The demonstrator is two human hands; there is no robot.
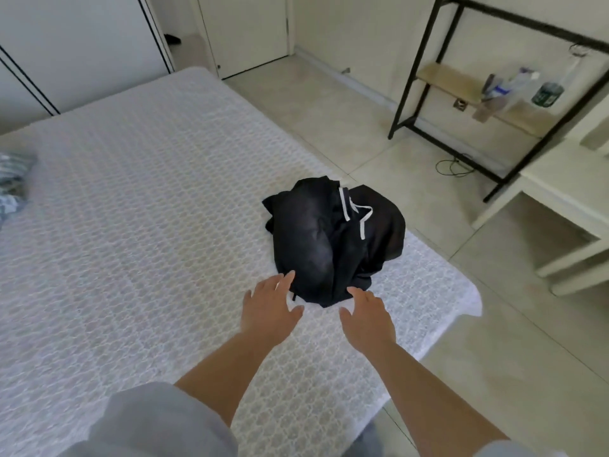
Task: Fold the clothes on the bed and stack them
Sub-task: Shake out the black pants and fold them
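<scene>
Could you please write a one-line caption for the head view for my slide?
Both open hands, left hand and right hand, reach toward a crumpled black garment on the white bed.

Matt black cloth garment [333, 239]; textured bed cover [148, 225].

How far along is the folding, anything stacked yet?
Barely started. Done: nothing visibly folded or stacked. In hand: the left hand and right hand, both open, reach toward the crumpled black garment near the bed corner; neither grips it yet. Left: fold that garment, plus the striped clothing bunched at the bed's far left edge, then stack.
</scene>
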